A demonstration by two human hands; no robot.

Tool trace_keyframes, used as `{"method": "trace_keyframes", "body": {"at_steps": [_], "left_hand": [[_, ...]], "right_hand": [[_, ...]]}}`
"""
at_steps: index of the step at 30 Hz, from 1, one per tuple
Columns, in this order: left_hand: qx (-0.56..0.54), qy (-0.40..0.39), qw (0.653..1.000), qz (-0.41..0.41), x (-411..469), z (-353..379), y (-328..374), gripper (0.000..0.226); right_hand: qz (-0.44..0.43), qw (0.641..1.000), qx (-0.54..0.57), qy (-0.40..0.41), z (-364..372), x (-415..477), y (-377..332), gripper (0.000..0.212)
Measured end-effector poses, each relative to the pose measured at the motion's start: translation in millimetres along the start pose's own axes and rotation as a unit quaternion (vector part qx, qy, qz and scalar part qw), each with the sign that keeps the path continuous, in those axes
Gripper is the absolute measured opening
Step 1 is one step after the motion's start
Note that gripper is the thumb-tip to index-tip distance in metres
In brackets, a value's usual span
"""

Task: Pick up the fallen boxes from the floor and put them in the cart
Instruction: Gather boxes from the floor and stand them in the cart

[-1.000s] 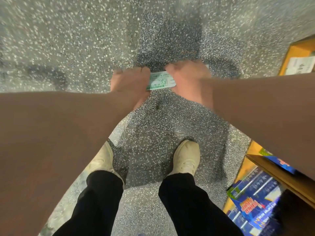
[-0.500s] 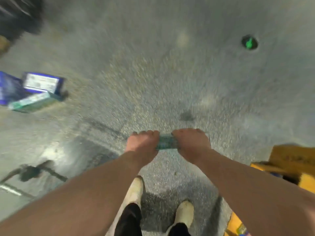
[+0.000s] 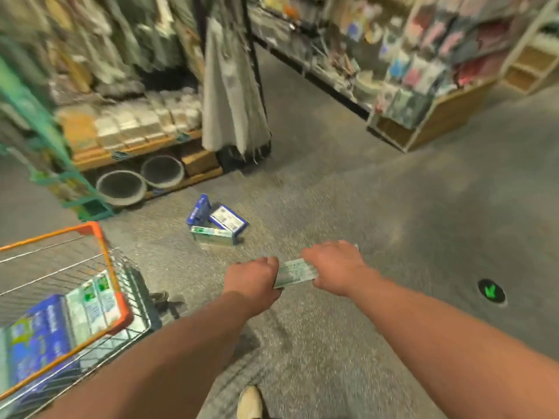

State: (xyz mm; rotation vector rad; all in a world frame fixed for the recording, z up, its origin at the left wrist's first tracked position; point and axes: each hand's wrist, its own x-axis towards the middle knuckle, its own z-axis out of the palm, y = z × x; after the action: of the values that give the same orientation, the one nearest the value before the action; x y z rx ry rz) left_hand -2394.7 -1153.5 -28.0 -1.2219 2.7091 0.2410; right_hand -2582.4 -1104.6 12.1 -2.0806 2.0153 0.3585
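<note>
Box (image 3: pixel 295 272) held end-to-end off the floor, left hand (image 3: pixel 252 281) and right hand (image 3: pixel 334 267) each with a closed grip on one end, likely for steadiness. Cart (image 3: pixel 106 258) to the left; three more boxes (image 3: pixel 216 225) on floor ahead.

Left arm: bare, stretched forward from the lower left of the view, forearm slanting up toward the centre.
Left hand (image 3: pixel 253 281): back of the hand upward, knuckles forward, closed over the left end of a pale green box (image 3: pixel 295 272); its fingers curl under and cannot be seen.
Right arm: bare, coming in from the lower right, forearm slanting up and leftward.
Right hand (image 3: pixel 334 266): back upward, wrist slightly bent, closed over the right end of the same box, a little farther forward than the left.
Hands together: near each other, apart, the box bridging them.
Foot: one light-coloured shoe (image 3: pixel 249 402) at the bottom edge.
</note>
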Motion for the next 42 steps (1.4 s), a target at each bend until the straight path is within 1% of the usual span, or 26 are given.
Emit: {"method": "trace_keyframes", "body": {"at_steps": [4, 9, 12, 16, 19, 22, 26, 29, 31, 33, 35, 39, 42], "left_hand": [[-0.035, 0.036, 0.997, -0.065, -14.5, -39.4, -67.1, 0.042], [-0.036, 0.088, 0.982, -0.163, -32.7, -70.8, -151.1, 0.039], [-0.039, 0.094, 0.969, -0.227, -51.7, -73.8, -195.3, 0.039], [-0.037, 0.098, 0.941, -0.321, -80.2, -66.3, -243.9, 0.038], [-0.044, 0.098, 0.903, -0.415, -98.2, -60.4, -269.5, 0.038], [-0.042, 0.099, 0.868, -0.484, -112.2, -58.1, -285.0, 0.036], [-0.056, 0.087, 0.803, -0.587, -120.1, -57.5, -291.0, 0.038], [-0.077, 0.091, 0.750, -0.651, -123.0, -51.2, -284.9, 0.040], [-0.094, 0.083, 0.716, -0.687, -126.4, -44.0, -282.6, 0.042], [-0.102, 0.066, 0.698, -0.706, -129.6, -33.8, -287.8, 0.045], [-0.115, 0.060, 0.680, -0.721, -131.1, -23.1, -299.5, 0.045], [-0.159, 0.061, 0.652, -0.738, -124.7, 2.8, -333.6, 0.043], [-0.202, 0.058, 0.636, -0.743, -122.1, 30.1, -365.2, 0.042]], "right_hand": [[-0.066, 0.996, -0.065, 0.021, -65.5, 52.0, -51.0, 0.024], [-0.152, 0.981, -0.101, 0.064, -119.3, 123.9, -119.7, 0.030], [-0.222, 0.965, -0.114, 0.082, -136.4, 162.4, -166.2, 0.028], [-0.321, 0.936, -0.118, 0.086, -145.4, 210.3, -227.0, 0.018], [-0.406, 0.900, -0.125, 0.096, -152.0, 246.6, -274.3, 0.018], [-0.484, 0.859, -0.127, 0.108, -155.3, 273.4, -311.9, 0.017], [-0.586, 0.794, -0.126, 0.105, -154.5, 313.1, -356.8, 0.008], [-0.654, 0.738, -0.135, 0.096, -153.2, 324.7, -386.2, 0.008], [-0.683, 0.709, -0.148, 0.088, -148.6, 328.6, -404.6, 0.009], [-0.700, 0.688, -0.175, 0.079, -137.4, 336.0, -423.8, 0.015], [-0.713, 0.672, -0.189, 0.066, -127.7, 346.9, -443.7, 0.014], [-0.730, 0.647, -0.217, 0.046, -111.3, 376.7, -485.7, 0.012], [-0.728, 0.638, -0.251, 0.014, -93.9, 401.4, -519.6, 0.012]]}}
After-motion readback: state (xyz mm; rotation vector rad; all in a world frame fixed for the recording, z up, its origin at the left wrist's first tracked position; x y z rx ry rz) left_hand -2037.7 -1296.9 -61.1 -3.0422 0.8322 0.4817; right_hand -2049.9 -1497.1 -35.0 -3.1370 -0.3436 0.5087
